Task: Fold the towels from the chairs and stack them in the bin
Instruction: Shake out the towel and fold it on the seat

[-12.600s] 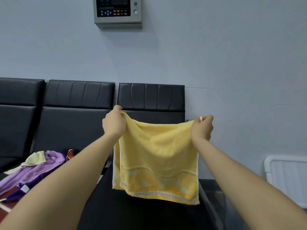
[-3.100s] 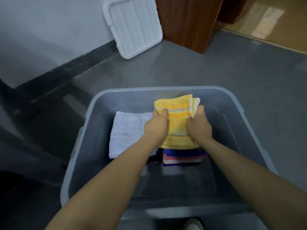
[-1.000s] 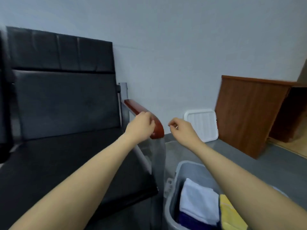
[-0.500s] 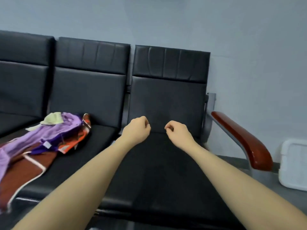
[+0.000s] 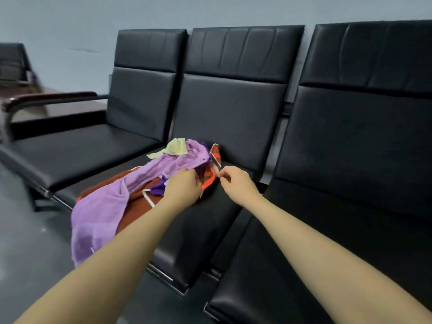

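Both forearms reach out over the middle chair seat; the left hand lies on the heap of towels, fingers curled down into the orange towel, though whether they grip it I cannot tell; the right hand pinches that towel's white edge near the seat's back right corner; the purple towel hangs over the front edge, on a brown towel; a pale green cloth lies farthest back.
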{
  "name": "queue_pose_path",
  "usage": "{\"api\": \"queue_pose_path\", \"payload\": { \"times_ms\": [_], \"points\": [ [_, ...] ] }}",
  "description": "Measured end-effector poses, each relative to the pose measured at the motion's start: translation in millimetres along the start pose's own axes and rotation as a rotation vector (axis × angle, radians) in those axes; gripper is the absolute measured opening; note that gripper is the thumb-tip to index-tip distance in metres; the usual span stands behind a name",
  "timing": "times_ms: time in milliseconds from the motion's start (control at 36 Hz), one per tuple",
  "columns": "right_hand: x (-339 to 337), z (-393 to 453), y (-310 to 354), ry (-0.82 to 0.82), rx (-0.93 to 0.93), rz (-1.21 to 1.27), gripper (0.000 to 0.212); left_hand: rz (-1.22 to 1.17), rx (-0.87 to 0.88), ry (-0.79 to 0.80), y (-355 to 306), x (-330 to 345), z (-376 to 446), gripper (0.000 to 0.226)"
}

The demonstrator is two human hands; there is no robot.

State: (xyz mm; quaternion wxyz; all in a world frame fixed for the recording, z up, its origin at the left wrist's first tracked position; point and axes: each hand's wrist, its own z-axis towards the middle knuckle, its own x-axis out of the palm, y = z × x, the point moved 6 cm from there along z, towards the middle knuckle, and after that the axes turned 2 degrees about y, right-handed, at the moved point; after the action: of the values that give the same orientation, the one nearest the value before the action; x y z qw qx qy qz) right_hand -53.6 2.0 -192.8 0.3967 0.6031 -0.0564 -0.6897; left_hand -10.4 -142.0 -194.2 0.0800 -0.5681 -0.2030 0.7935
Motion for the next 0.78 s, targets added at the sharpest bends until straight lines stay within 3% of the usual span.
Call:
{"api": "queue_pose_path", "payload": {
  "times_ms": [83, 278, 417, 528, 667, 778],
  "points": [
    [28, 20, 3, 0.047, -0.039, 0.044, 0.025, 0.062, -0.045, -0.062, 26, 4, 11, 0.021],
    [83, 64, 14, 0.212, -0.082, 0.049, 0.047, 0.232, -0.153, -0.046, 72, 20, 44, 0.042],
    [111, 78, 13, 0.312, -0.056, -0.017, 0.054, 0.211, -0.208, 0.101, 90, 41, 55, 0.043],
    [115, 74, -6, 0.265, -0.029, -0.123, 0.050, 0.258, -0.049, 0.094, 79, 49, 49, 0.036],
    [103, 59, -24, 0.230, 0.009, -0.209, 0.036, 0.091, 0.033, 0.077, 53, 55, 35, 0.028],
    [85, 52, -22, 0.100, -0.010, -0.177, 0.018, 0.030, 0.023, 0.154, 42, 58, 28, 0.045]
  ]
}}
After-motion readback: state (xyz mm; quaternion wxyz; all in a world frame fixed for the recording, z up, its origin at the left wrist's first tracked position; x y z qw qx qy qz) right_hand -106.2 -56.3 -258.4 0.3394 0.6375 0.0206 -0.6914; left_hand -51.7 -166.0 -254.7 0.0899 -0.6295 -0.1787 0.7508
